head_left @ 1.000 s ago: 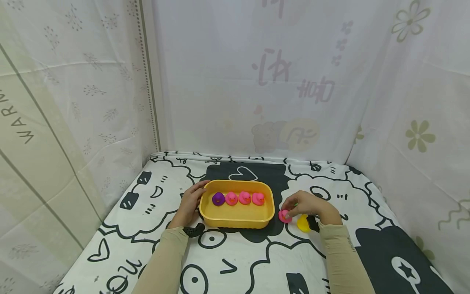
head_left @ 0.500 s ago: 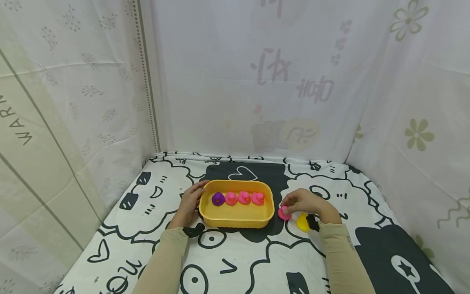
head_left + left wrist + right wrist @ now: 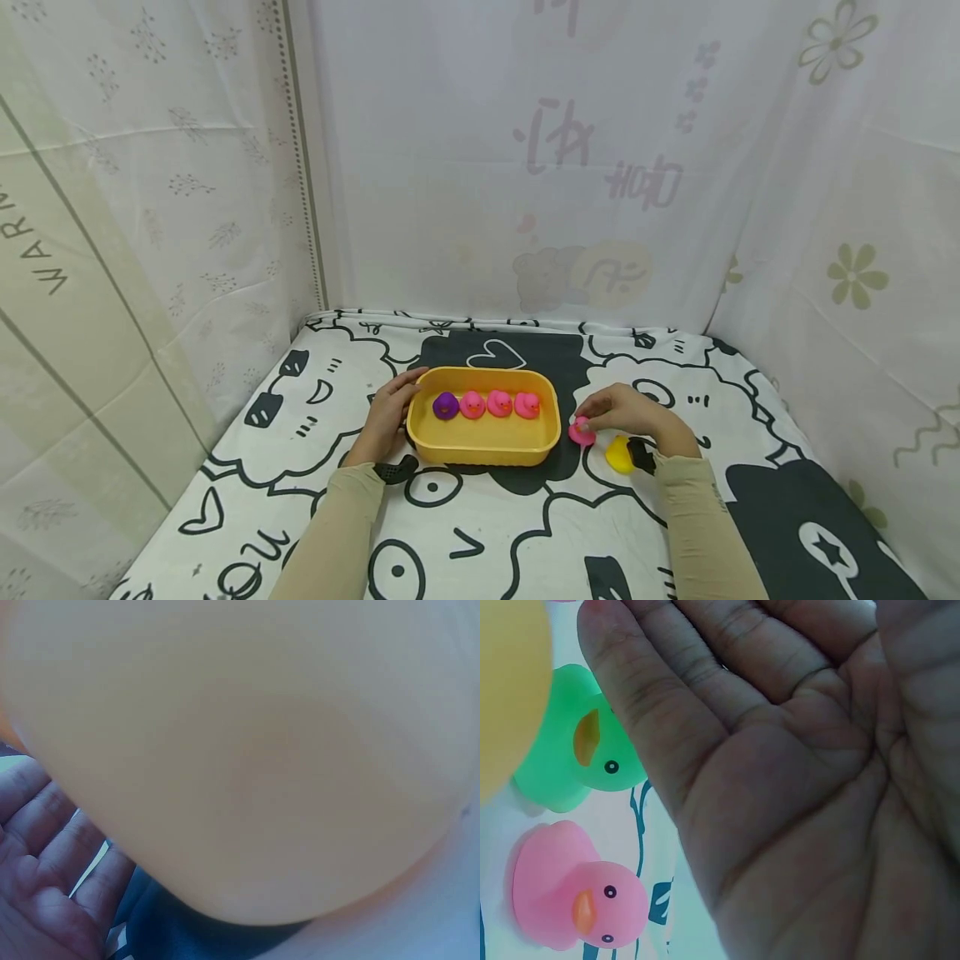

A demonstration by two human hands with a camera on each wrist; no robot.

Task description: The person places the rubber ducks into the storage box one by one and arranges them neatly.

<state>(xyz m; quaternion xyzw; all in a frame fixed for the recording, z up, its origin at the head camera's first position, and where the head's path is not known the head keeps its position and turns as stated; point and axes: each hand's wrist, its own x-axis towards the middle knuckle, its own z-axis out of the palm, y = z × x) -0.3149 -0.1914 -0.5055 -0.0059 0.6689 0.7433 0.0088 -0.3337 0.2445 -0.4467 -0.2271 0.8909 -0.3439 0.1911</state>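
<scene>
A yellow plastic basin (image 3: 483, 457) stands mid-table, with a purple rubber duck (image 3: 446, 406) and several pink ducks (image 3: 499, 404) in a row inside. My left hand (image 3: 384, 423) rests against the basin's left side; the left wrist view shows its fingers (image 3: 101, 881) fairly straight beside the blurred wall. To the right of the basin, my right hand (image 3: 630, 417) pinches a pink rubber duck (image 3: 579, 434) by its top. In the right wrist view, the grip itself is out of sight beyond the palm (image 3: 780, 825).
A yellow duck (image 3: 619, 455) sits by my right wrist. Close to the right wrist camera are a green duck (image 3: 555, 761) and another pink duck (image 3: 551, 881), both hidden under the hand in the head view. Patterned cloth covers the table; curtains (image 3: 480, 167) enclose it.
My right hand and the pink duck it pinches have shifted slightly away from me, up in the head view. The left hand and the basin have stayed put.
</scene>
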